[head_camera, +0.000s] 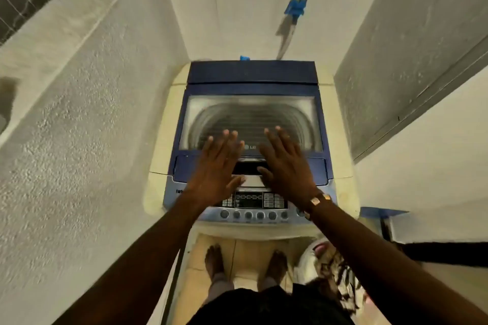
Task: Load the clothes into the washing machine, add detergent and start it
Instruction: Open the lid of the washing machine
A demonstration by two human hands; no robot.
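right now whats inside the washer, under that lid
Through the closed lid window only the ribbed drum wall shows, no clothes seen. Both hands, left and right, cover the lid's front, so the drum's bottom is hidden.

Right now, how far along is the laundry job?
Barely begun. The washing machine lid is shut, the drum looks empty through its window, and clothes sit on the floor. In hand: the left hand and right hand, both empty, at the lid's front edge. Left: loading, detergent, starting.
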